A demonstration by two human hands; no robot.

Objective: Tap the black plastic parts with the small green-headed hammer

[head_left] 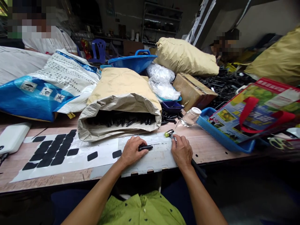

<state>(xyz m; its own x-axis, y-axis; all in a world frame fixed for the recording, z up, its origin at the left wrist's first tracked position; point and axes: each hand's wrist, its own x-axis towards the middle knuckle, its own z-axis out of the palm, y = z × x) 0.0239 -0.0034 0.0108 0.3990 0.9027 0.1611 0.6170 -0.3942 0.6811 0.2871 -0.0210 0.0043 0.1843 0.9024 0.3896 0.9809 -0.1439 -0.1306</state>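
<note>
Tabletop: wood-grain surface [208, 150], bearing a grey board [161, 154], taken as clock centre.
Left hand [133, 150]: at 10 o'clock, palm down on the board, thumb and fingers closed on a black piece [147, 147].
Black piece: near 12 o'clock on the board, lying crosswise.
Right hand [182, 151]: at 3 o'clock, fingers curled around a small hammer [169, 133], head upward.
Sack [124, 79]: at 11 o'clock, mouth open toward the wearer, black parts inside.
Black squares [57, 150]: in rows on a white sheet, 9 o'clock.
Clear cup [190, 118]: at 1 to 2 o'clock, near a blue tray [234, 142].
Room: shelving [161, 23] at 12 o'clock; person in white [58, 40] at 10 to 11.
Obscured: hammer grip, largely behind the right hand; sack's depth, too dark; right-hand sack [276, 59], cut off.
</note>
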